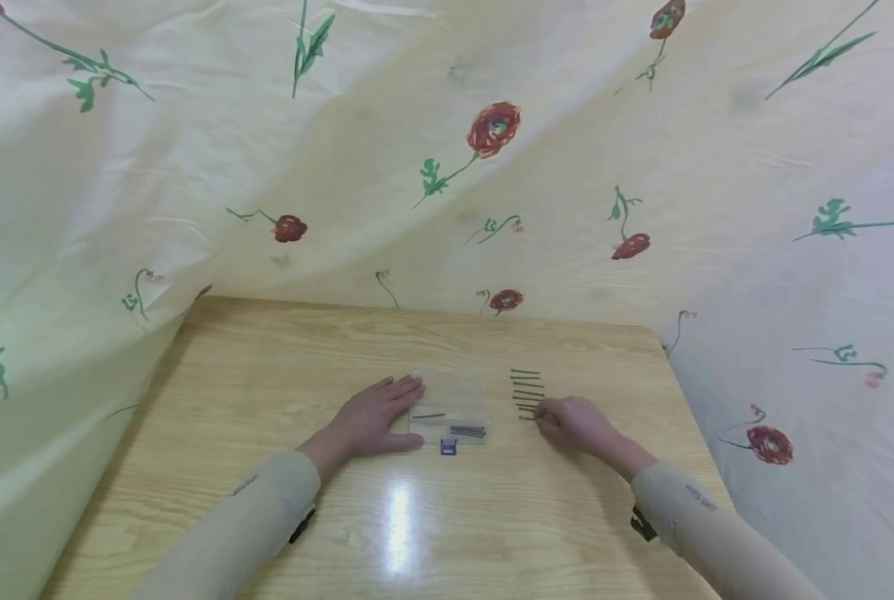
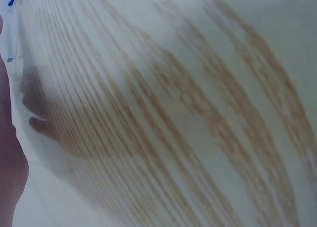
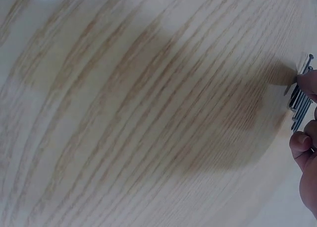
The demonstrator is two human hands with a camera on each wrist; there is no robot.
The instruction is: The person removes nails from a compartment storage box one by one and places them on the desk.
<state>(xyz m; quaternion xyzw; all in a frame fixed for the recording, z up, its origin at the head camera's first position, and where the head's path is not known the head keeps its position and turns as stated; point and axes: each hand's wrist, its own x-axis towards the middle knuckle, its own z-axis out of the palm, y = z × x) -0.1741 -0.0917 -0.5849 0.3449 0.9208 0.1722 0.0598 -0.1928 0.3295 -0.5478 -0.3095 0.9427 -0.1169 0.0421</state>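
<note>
A clear plastic case [image 1: 450,385] lies flat on the table, with a blue latch [image 1: 448,447] at its near edge. Inside it, one nail [image 1: 428,416] lies at the left and a bundle of several nails [image 1: 467,431] at the lower right. My left hand [image 1: 372,417] rests along the case's left side, fingers extended. To the right of the case, several dark nails [image 1: 527,384] lie in a column, heads to the left. At its near end my right hand [image 1: 574,423], fingers curled, pinches a nail [image 1: 526,418]; the fingertips partly hide it. The right wrist view shows thumb and fingers beside the nails [image 3: 301,95].
The wood-grain table [image 1: 304,350] reaches back to a hanging cloth [image 1: 357,167] printed with red flowers, which also borders it at left and right. A bright light reflection lies on the tabletop between the forearms.
</note>
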